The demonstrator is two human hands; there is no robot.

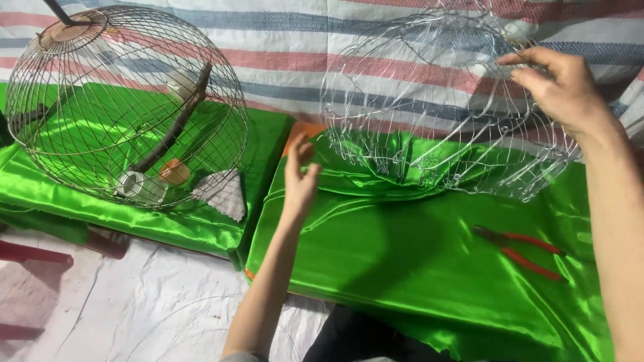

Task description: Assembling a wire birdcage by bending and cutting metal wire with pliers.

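My right hand (567,90) has its fingers pinched on the top wires of the unfinished wire cage (443,100), which sits on the green cloth (402,268). Left hand (300,177) is loose and flat just left of the cage, touching the cloth I think. Red pliers (520,249) lie below the cage; a finished round cage (124,107) is well to its left.

Both forearms bare, no gloves, rings or watch. Left hand (298,177) arm: grey sleeve edge near elbow, below green cloth (416,261). Right hand (570,90) arm: no sleeve visible.

Wire frame (443,100) motion-blurred, top cut off; right hand's (563,87) fingertips perhaps pinching it
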